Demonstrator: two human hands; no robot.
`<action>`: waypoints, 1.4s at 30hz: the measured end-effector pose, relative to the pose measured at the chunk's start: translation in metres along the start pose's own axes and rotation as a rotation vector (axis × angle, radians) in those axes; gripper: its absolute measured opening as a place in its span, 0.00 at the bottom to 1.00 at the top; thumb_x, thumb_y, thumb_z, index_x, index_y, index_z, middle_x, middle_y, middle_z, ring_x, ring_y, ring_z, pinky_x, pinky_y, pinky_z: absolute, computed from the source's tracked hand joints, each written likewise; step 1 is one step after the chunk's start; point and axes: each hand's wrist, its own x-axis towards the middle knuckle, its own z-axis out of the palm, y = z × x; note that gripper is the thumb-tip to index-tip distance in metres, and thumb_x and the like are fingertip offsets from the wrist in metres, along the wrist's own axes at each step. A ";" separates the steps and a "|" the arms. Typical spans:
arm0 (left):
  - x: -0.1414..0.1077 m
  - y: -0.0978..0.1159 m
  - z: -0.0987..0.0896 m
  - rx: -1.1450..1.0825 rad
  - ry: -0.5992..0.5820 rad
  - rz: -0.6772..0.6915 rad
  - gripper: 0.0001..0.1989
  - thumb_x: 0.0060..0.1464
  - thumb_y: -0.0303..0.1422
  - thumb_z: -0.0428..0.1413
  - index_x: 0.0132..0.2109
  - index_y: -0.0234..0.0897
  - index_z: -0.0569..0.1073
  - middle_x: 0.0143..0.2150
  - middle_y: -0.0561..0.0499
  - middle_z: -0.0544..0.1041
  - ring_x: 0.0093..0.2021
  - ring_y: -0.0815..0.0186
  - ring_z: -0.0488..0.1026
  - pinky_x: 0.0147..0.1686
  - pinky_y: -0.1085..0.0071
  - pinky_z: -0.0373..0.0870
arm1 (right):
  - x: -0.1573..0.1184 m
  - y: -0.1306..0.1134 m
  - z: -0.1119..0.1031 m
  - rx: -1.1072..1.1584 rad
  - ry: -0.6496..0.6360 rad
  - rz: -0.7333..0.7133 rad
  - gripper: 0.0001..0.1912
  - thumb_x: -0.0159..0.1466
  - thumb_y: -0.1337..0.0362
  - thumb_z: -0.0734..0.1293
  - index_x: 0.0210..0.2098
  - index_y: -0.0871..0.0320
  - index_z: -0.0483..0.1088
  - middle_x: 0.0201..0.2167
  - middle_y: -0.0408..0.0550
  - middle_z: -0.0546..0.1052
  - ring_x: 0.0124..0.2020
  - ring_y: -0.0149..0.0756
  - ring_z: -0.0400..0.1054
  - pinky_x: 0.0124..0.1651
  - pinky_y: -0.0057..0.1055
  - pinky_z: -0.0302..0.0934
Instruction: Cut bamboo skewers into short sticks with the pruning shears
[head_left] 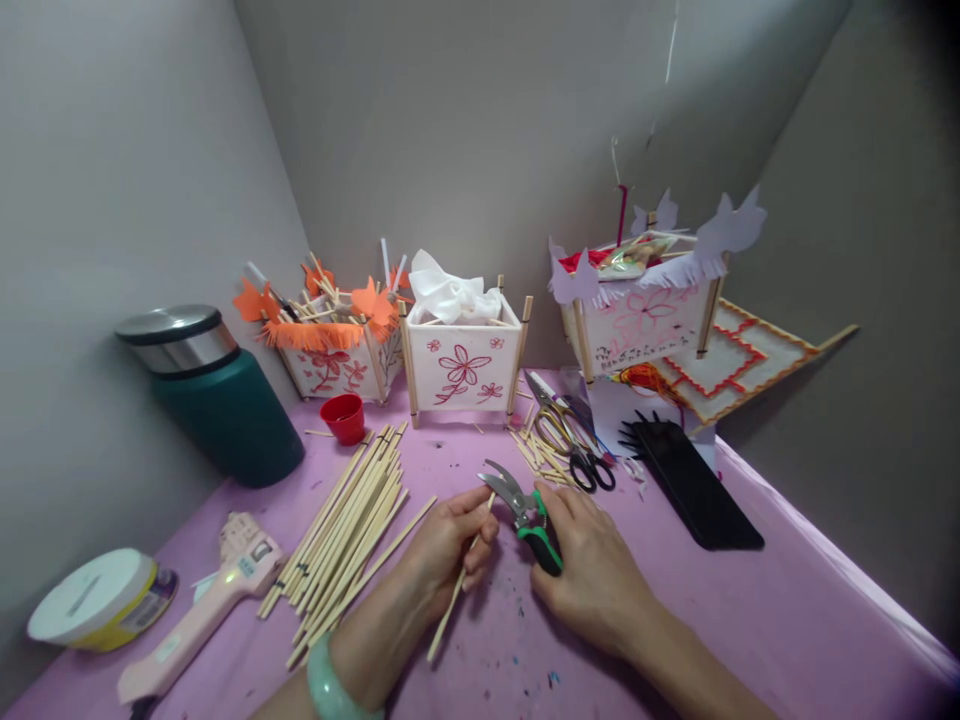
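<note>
My left hand [450, 545], with a pale green bangle on the wrist, is closed round a thin wooden stick [451, 612] that slants down toward the table's front. My right hand [589, 560] grips green-and-black pruning shears [541, 540]. The shears' curved blades are apart, close to the stick's upper end by my left fingertips. Whether a blade touches the stick I cannot tell. Left of my left hand lies a pile of similar sticks [349, 530], some with dark marks. Short cut pieces [541, 458] lie beyond the shears.
Behind stand three decorated boxes: orange-fringed [330, 370], white [463, 370] and purple-trimmed [645, 320]. A red cup [345, 418], teal bottle [225, 410], pink glue gun [202, 620] and white-lidded tub [97, 600] are left. Scissors [589, 468] and a black phone [697, 485] lie right.
</note>
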 end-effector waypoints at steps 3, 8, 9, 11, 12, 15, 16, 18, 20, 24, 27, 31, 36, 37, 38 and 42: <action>0.000 0.000 0.000 -0.022 -0.008 -0.006 0.05 0.47 0.25 0.55 0.33 0.36 0.67 0.18 0.61 0.62 0.12 0.78 0.47 0.11 0.78 0.43 | 0.001 0.000 -0.001 -0.003 0.000 0.005 0.38 0.51 0.66 0.65 0.61 0.64 0.59 0.55 0.61 0.68 0.55 0.54 0.59 0.56 0.47 0.54; -0.002 0.004 0.002 -0.043 0.003 -0.023 0.04 0.49 0.25 0.56 0.33 0.36 0.67 0.18 0.61 0.61 0.13 0.78 0.46 0.11 0.78 0.41 | 0.003 -0.002 -0.005 0.028 -0.021 -0.001 0.25 0.49 0.68 0.65 0.48 0.60 0.65 0.46 0.56 0.70 0.49 0.49 0.63 0.51 0.42 0.56; -0.002 0.005 0.002 -0.049 0.007 -0.029 0.05 0.48 0.25 0.56 0.33 0.36 0.67 0.18 0.61 0.60 0.13 0.78 0.46 0.11 0.78 0.41 | 0.004 -0.003 -0.005 0.036 -0.024 -0.001 0.22 0.48 0.68 0.65 0.44 0.58 0.66 0.44 0.55 0.71 0.47 0.48 0.63 0.49 0.40 0.57; -0.002 0.005 0.002 -0.066 0.019 -0.048 0.05 0.47 0.24 0.56 0.34 0.36 0.68 0.19 0.61 0.61 0.13 0.78 0.46 0.11 0.78 0.40 | 0.005 -0.003 -0.005 0.055 -0.023 -0.008 0.19 0.47 0.70 0.64 0.40 0.57 0.65 0.42 0.52 0.71 0.45 0.46 0.64 0.46 0.37 0.57; -0.002 0.005 0.002 -0.072 0.022 -0.052 0.05 0.47 0.24 0.56 0.34 0.36 0.68 0.19 0.61 0.61 0.13 0.79 0.46 0.11 0.78 0.40 | 0.005 -0.003 -0.004 0.067 -0.020 -0.005 0.17 0.47 0.70 0.64 0.38 0.56 0.64 0.41 0.51 0.71 0.43 0.45 0.64 0.44 0.36 0.57; -0.001 0.005 0.000 -0.069 0.014 -0.032 0.07 0.47 0.25 0.56 0.36 0.35 0.69 0.19 0.61 0.62 0.12 0.79 0.46 0.11 0.78 0.41 | 0.006 -0.004 -0.002 0.106 -0.023 0.041 0.13 0.50 0.70 0.63 0.36 0.56 0.64 0.36 0.49 0.73 0.37 0.41 0.66 0.38 0.33 0.56; -0.001 0.004 -0.001 -0.066 0.011 -0.022 0.08 0.47 0.25 0.56 0.37 0.35 0.70 0.19 0.61 0.62 0.12 0.79 0.47 0.11 0.78 0.41 | 0.006 -0.005 -0.002 0.121 -0.029 0.056 0.13 0.50 0.70 0.63 0.36 0.56 0.64 0.35 0.48 0.73 0.35 0.40 0.66 0.37 0.32 0.56; -0.001 0.005 -0.003 -0.072 0.007 -0.016 0.10 0.48 0.25 0.56 0.40 0.35 0.70 0.20 0.61 0.63 0.12 0.79 0.47 0.11 0.78 0.42 | 0.007 -0.004 -0.002 0.154 -0.035 0.069 0.13 0.51 0.71 0.63 0.37 0.56 0.64 0.35 0.47 0.73 0.34 0.40 0.67 0.36 0.32 0.56; -0.001 0.006 -0.005 -0.097 0.011 -0.019 0.12 0.47 0.24 0.56 0.42 0.34 0.70 0.20 0.61 0.64 0.12 0.79 0.48 0.11 0.78 0.43 | 0.008 -0.002 -0.004 0.189 -0.004 0.068 0.15 0.51 0.70 0.63 0.39 0.56 0.64 0.38 0.49 0.73 0.38 0.41 0.68 0.39 0.32 0.58; -0.001 0.008 -0.007 -0.153 0.023 -0.028 0.19 0.48 0.23 0.55 0.49 0.34 0.69 0.22 0.61 0.64 0.13 0.79 0.50 0.11 0.79 0.44 | 0.008 0.006 -0.006 0.206 0.094 0.054 0.25 0.50 0.70 0.63 0.49 0.57 0.63 0.49 0.53 0.71 0.49 0.45 0.66 0.49 0.37 0.60; -0.002 0.009 -0.005 -0.165 0.012 -0.040 0.19 0.48 0.23 0.56 0.49 0.34 0.69 0.22 0.61 0.65 0.13 0.79 0.49 0.11 0.79 0.44 | 0.006 0.009 -0.003 0.157 0.082 -0.020 0.29 0.49 0.69 0.63 0.52 0.59 0.63 0.52 0.55 0.70 0.54 0.48 0.63 0.55 0.41 0.57; -0.001 0.008 -0.004 -0.171 0.024 -0.037 0.14 0.49 0.26 0.57 0.45 0.35 0.69 0.21 0.61 0.65 0.11 0.79 0.48 0.10 0.78 0.42 | 0.003 0.007 0.002 0.063 0.046 -0.055 0.34 0.50 0.67 0.64 0.57 0.63 0.61 0.55 0.61 0.68 0.58 0.52 0.60 0.60 0.47 0.53; 0.000 0.005 -0.005 -0.146 -0.010 -0.009 0.05 0.51 0.27 0.56 0.36 0.36 0.68 0.20 0.60 0.63 0.12 0.79 0.49 0.11 0.78 0.44 | 0.001 0.005 0.004 0.014 0.013 -0.051 0.37 0.51 0.66 0.64 0.61 0.66 0.59 0.58 0.63 0.67 0.59 0.53 0.58 0.60 0.49 0.53; 0.000 0.004 -0.005 -0.141 -0.019 -0.002 0.04 0.51 0.26 0.56 0.34 0.36 0.67 0.20 0.60 0.63 0.12 0.79 0.49 0.11 0.78 0.44 | 0.001 0.005 0.004 0.009 0.011 -0.048 0.37 0.51 0.66 0.64 0.61 0.66 0.58 0.58 0.63 0.66 0.59 0.53 0.58 0.60 0.49 0.52; 0.000 0.004 -0.005 -0.136 -0.024 0.004 0.04 0.51 0.26 0.56 0.33 0.36 0.67 0.20 0.60 0.63 0.12 0.79 0.49 0.12 0.78 0.44 | 0.000 0.005 0.004 0.005 0.009 -0.044 0.38 0.51 0.66 0.64 0.61 0.66 0.58 0.59 0.63 0.66 0.59 0.53 0.57 0.61 0.50 0.52; 0.000 0.003 -0.005 -0.128 -0.023 -0.007 0.04 0.51 0.26 0.55 0.32 0.36 0.66 0.20 0.60 0.62 0.12 0.79 0.48 0.11 0.78 0.43 | -0.001 0.004 0.003 -0.002 -0.013 -0.028 0.38 0.51 0.66 0.64 0.62 0.66 0.58 0.58 0.63 0.66 0.59 0.54 0.57 0.61 0.51 0.50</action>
